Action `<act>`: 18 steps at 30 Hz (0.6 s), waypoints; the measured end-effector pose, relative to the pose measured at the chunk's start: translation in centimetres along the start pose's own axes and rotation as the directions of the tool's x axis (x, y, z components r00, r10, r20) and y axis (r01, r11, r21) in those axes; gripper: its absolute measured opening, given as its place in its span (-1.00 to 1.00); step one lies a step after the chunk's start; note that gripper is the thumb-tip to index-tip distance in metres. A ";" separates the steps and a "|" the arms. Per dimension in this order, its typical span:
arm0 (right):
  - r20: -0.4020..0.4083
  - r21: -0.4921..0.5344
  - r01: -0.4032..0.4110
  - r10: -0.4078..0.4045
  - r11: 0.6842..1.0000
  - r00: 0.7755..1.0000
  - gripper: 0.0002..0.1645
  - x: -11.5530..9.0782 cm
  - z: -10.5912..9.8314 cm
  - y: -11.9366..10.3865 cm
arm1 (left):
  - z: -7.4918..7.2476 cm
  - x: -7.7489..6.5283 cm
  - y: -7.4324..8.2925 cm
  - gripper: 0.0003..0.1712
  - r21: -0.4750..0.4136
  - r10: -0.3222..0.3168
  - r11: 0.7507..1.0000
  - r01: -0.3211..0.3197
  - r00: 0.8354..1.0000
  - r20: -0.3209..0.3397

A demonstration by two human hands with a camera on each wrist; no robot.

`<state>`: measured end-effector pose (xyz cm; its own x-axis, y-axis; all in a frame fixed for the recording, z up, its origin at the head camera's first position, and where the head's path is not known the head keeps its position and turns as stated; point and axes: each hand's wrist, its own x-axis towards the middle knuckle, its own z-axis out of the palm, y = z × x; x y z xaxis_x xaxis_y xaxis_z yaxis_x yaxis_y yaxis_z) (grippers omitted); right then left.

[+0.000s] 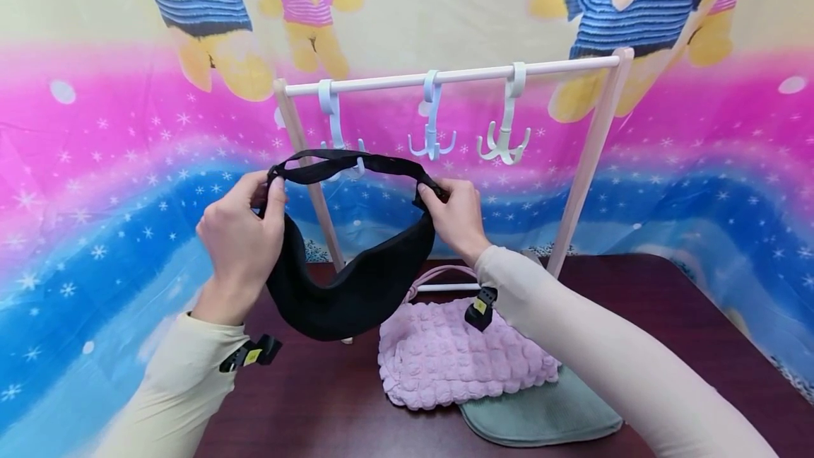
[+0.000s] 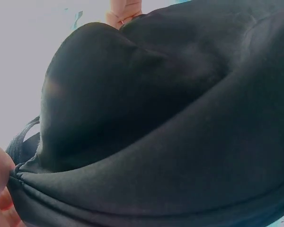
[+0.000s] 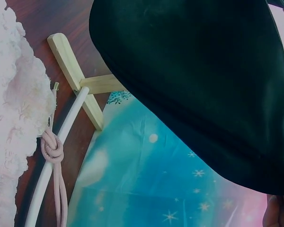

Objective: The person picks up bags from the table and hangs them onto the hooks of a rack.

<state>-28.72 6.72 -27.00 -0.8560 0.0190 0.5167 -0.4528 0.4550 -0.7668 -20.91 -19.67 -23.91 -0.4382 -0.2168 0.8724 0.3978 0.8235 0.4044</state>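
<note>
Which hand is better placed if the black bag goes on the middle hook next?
Probably the right hand: in the head view it grips the black bag almost beneath the middle hook; the left hand grips the other end, outside the rack's left post.

Left hand (image 2: 0,176) pinches black bag (image 2: 180,156) at gathered corner. Strap (image 2: 24,137) loops just above those fingers. Smooth cloth spreads right of fingers across most of view, broad fold climbing toward upper right. Seam (image 2: 85,211) runs rightward from beside fingertips. Right hand (image 2: 125,9) well above left fingers, at bag's far edge, mostly out of view. Pale, washed-out background (image 2: 19,56) above left fingers.
</note>
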 end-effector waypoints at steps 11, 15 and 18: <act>-0.006 -0.011 0.007 -0.007 1.000 1.000 -0.68 -0.2 0.2 0.3 | 0.4 -0.9 -0.3 -0.66 0.013 0.049 0.999 -0.049 0.999 0.012; 0.002 0.006 -0.010 0.010 1.000 1.000 -0.69 -0.2 0.1 0.5 | 0.6 -1.3 -0.5 -0.68 0.023 0.056 0.998 -0.057 0.998 0.038; 0.009 0.016 -0.024 0.024 1.000 1.000 -0.69 -0.2 0.1 0.5 | 0.8 -1.5 -0.7 -0.69 0.031 0.058 0.998 -0.059 0.997 0.047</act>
<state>-28.83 6.80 -27.51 -0.8689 0.0215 0.4946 -0.4360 0.4398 -0.7852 -21.16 -19.49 -25.70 -0.4516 -0.1439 0.8805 0.3976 0.8510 0.3430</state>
